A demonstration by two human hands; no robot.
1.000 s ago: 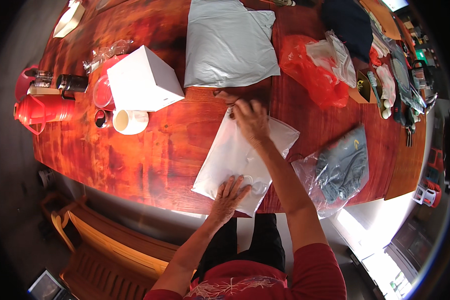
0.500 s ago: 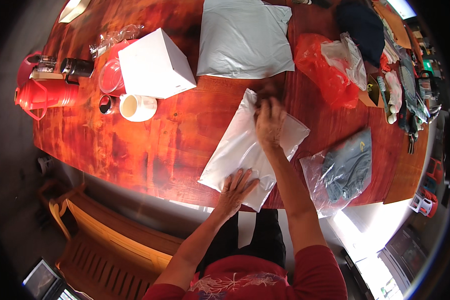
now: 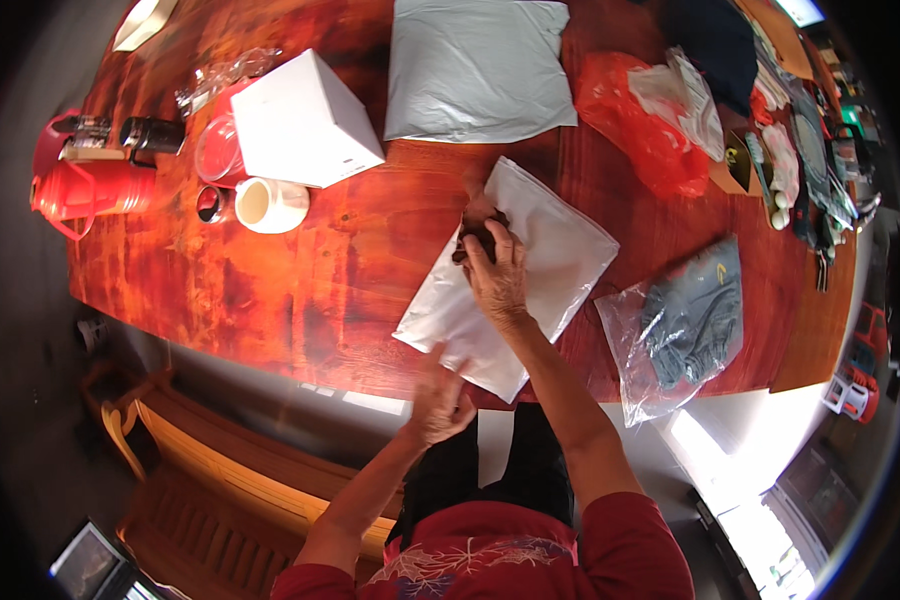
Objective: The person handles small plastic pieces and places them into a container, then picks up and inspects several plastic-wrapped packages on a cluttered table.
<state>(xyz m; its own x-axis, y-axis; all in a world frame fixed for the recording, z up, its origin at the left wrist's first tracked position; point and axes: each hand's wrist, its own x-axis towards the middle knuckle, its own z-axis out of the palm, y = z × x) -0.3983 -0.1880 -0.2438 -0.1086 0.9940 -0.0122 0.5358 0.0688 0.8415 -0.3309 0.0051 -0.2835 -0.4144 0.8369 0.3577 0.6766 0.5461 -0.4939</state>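
Observation:
A flat white mailing bag [image 3: 555,250] lies at a slant near the table's front edge. Over its left part, my right hand [image 3: 500,275] is closed around a dark brown lump, its kind unclear because the fingers cover much of it. A smaller reddish-brown piece [image 3: 480,208] shows just beyond the lump, partly blurred. My left hand [image 3: 438,408] hovers at the bag's near left edge, its fingers smeared by motion. Right of the bag, grey-blue folded clothing [image 3: 695,320] sits inside a clear plastic bag [image 3: 635,385].
Farther off lies a grey mailing bag [image 3: 480,75]. To the left stand a white box [image 3: 305,120], a cream mug [image 3: 275,205] and a red thermos [image 3: 100,192]. A red plastic bag [image 3: 635,130] and assorted goods line the right. A wooden bench [image 3: 230,470] is below left.
My right hand has shifted left across the white bag, and the dark lump now shows under its fingers. My left hand has lifted off the bag and moved toward me.

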